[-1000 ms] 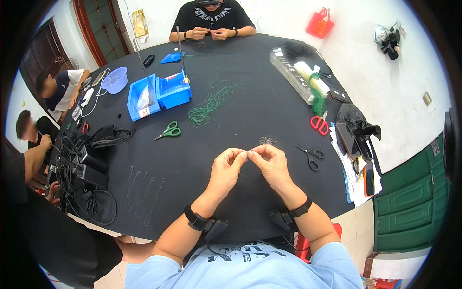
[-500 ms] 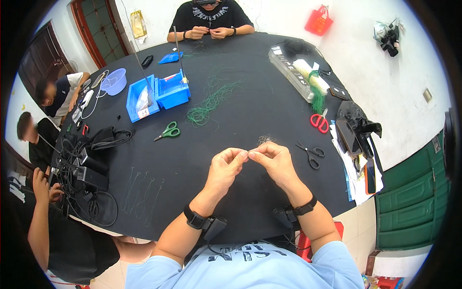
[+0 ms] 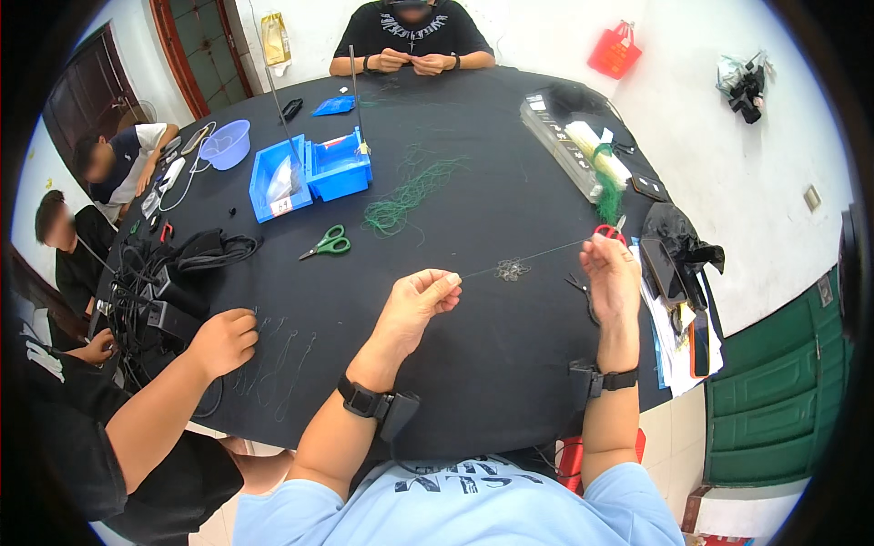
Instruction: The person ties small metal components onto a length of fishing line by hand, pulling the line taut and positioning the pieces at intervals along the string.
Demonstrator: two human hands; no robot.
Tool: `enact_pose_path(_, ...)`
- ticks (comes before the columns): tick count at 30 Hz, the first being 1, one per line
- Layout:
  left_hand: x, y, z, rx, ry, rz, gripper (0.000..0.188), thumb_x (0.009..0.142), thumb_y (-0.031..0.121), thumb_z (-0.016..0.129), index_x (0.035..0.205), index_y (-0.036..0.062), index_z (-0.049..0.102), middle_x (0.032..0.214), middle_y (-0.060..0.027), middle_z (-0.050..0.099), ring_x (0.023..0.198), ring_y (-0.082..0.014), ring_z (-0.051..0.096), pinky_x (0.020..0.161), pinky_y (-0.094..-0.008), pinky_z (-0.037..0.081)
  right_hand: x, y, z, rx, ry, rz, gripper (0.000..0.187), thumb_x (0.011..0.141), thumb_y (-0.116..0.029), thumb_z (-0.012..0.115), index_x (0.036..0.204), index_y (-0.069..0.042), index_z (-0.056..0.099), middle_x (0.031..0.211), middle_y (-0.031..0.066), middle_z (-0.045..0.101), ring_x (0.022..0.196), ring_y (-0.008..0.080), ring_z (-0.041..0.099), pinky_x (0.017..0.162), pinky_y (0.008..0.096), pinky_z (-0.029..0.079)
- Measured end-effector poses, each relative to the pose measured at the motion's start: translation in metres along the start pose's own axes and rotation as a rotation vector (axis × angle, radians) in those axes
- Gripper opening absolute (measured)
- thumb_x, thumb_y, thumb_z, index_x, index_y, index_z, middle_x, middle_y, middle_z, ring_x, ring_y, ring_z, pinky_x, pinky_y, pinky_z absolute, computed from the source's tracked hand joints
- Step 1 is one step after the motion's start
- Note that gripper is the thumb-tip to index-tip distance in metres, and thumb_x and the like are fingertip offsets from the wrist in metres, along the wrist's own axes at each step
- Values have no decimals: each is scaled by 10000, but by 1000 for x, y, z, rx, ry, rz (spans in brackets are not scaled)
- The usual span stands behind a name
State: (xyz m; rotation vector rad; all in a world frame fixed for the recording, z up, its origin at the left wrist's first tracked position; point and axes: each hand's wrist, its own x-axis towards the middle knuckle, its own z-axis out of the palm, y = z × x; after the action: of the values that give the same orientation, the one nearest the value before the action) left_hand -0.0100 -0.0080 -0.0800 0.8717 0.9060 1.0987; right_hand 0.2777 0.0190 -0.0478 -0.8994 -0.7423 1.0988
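Note:
A thin dark thread (image 3: 537,254) runs taut between my two hands above the black table. My left hand (image 3: 424,300) pinches one end between thumb and forefinger. At the right, my raised right hand (image 3: 612,278) has closed fingers on the other end. Below the thread lies a small tangled pile of thin grey wire-like pieces (image 3: 512,269). Black scissors (image 3: 577,286) are partly hidden by my right hand, and red-handled scissors (image 3: 608,234) lie just beyond it. Several thin looped lines (image 3: 284,359) are laid out left of my left forearm.
A co-worker's hand (image 3: 223,344) rests by the looped lines, near black cables (image 3: 205,253). Green scissors (image 3: 330,242), green thread (image 3: 396,205) and blue bins (image 3: 339,173) lie farther off. Papers (image 3: 669,350) and phones line the right edge. Another person (image 3: 414,45) sits opposite.
My hands were together fingertip to fingertip; my right hand has moved right and up, drawing the thread out straight. A co-worker's hand has reached onto the table at the left.

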Motion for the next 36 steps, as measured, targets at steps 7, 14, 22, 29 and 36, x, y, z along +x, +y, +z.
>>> enact_pose_path(7,0,3,-2,-27,3,-18,159,890,185,669,957,44,639,856,-20,637,795,-92,595,757,-247,504,16,-17,-28,22,145,-77,61,852,-113,685,823,-64,663,762,18,643,747,110,615,725,275,490)
enact_pose_path(14,1,4,-8,82,-45,-43,130,871,161,686,935,51,658,872,-4,639,804,-70,583,731,-230,493,22,-31,-50,102,301,-143,57,854,-109,686,855,-57,662,775,23,642,775,115,612,716,275,487)
enact_pose_path(22,3,8,-18,63,-20,25,145,875,159,683,958,44,650,864,-7,634,768,-74,573,723,-227,493,26,-35,-66,136,298,-154,54,847,-103,693,845,-56,668,768,17,640,784,124,615,726,291,481)
enact_pose_path(29,5,16,-19,-262,15,315,108,912,139,626,972,52,607,1066,-124,648,896,-142,633,732,-220,529,23,-31,-57,28,214,31,92,843,-132,701,828,-53,655,749,21,632,726,126,622,663,263,493)
enact_pose_path(36,3,23,-39,-786,-210,362,68,931,123,578,909,64,554,816,-57,608,703,-93,567,549,-144,504,16,-18,-46,-668,-160,358,153,837,-164,661,874,-16,657,790,45,644,728,122,644,664,228,526)
